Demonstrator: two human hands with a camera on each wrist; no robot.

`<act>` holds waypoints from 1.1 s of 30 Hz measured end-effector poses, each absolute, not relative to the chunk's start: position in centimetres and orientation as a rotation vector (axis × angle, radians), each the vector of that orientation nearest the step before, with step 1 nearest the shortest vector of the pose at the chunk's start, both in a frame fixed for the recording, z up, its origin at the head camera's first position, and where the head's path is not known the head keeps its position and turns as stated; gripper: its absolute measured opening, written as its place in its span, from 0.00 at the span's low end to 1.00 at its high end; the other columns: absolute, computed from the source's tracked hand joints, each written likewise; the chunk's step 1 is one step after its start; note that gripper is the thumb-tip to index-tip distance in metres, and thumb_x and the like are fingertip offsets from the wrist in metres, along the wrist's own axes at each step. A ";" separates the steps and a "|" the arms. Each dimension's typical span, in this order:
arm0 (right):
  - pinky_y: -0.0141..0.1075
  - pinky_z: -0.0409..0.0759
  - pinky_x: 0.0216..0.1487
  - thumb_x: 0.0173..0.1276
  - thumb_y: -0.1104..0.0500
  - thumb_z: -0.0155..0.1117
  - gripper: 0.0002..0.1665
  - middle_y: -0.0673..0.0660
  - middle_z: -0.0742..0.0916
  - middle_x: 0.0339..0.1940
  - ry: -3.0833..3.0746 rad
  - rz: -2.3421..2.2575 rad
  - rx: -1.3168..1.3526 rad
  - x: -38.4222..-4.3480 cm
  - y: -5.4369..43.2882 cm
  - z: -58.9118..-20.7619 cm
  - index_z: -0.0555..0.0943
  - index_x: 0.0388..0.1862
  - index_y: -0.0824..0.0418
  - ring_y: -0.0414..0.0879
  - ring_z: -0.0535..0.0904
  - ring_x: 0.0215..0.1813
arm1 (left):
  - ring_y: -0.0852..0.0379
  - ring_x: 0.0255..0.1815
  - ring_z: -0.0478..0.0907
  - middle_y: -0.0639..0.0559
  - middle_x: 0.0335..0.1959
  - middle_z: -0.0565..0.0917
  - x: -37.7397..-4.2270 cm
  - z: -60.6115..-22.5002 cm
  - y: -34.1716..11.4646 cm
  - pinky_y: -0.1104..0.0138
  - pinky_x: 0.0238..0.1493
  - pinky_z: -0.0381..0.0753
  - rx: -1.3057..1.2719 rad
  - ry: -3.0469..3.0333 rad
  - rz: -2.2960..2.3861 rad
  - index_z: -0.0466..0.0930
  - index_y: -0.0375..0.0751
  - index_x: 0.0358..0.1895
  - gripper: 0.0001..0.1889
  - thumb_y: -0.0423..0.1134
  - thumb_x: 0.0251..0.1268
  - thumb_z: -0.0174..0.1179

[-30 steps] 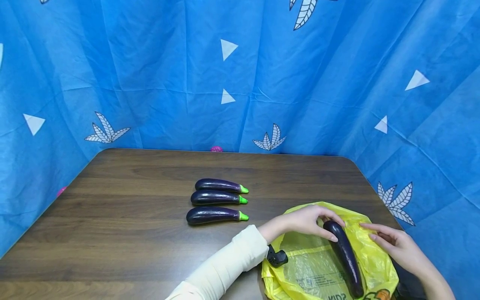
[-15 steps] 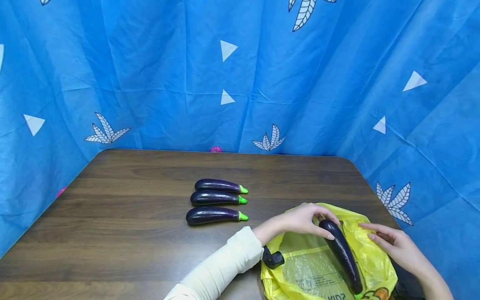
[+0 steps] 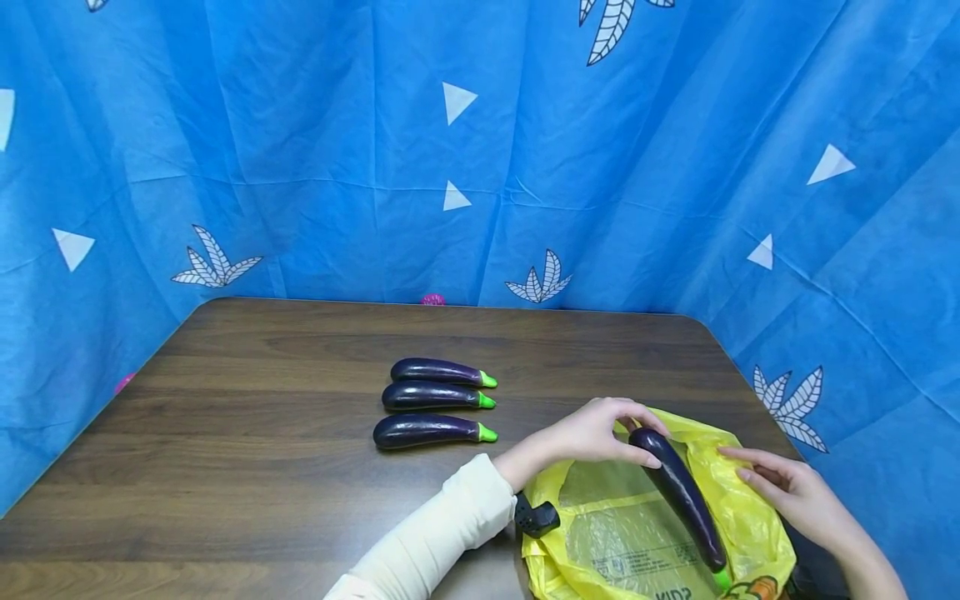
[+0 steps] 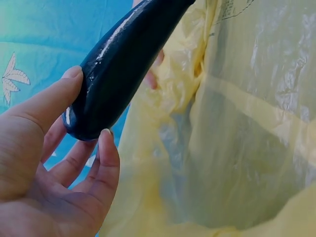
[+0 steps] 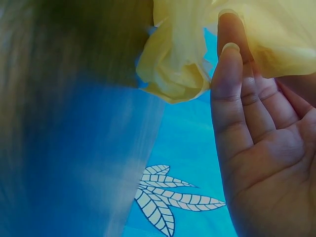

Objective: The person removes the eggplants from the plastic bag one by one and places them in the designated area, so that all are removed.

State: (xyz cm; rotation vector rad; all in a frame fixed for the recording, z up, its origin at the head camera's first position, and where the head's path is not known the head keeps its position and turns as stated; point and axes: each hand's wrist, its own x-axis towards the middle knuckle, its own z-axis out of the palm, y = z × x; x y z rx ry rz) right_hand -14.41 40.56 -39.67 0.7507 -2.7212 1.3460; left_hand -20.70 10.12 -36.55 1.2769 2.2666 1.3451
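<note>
My left hand (image 3: 597, 431) pinches the blunt end of a dark purple eggplant (image 3: 681, 496) between thumb and fingers. In the left wrist view the eggplant (image 4: 123, 64) slants up and away from the fingertips. It is over the open mouth of a yellow plastic bag (image 3: 622, 533), its green stem end pointing down toward the bag's near right side. My right hand (image 3: 802, 500) holds the right rim of the bag between thumb and fingers. In the right wrist view the bag's crumpled edge (image 5: 173, 74) partly hides the thumb of that hand (image 5: 266, 128).
Three more eggplants (image 3: 427, 431) lie side by side on the brown wooden table (image 3: 225, 467), green stems to the right. A black device (image 3: 537, 517) sits at the left wrist, against the bag's left rim. A blue curtain (image 3: 337, 150) hangs behind the table.
My left hand has moved slightly up and left with the eggplant, and its green stem end has come into view inside the bag. The right hand stays on the rim.
</note>
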 end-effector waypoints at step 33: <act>0.27 0.78 0.40 0.69 0.73 0.51 0.18 0.33 0.78 0.52 -2.733 1.345 0.735 -14.6 40.7 -39.8 0.73 0.57 0.73 0.27 0.75 0.49 | 0.63 0.43 0.74 0.61 0.47 0.77 -19.4 -35.0 2.4 0.68 0.36 0.80 1.021 2.238 1.804 0.81 0.46 0.50 0.17 0.37 0.55 0.69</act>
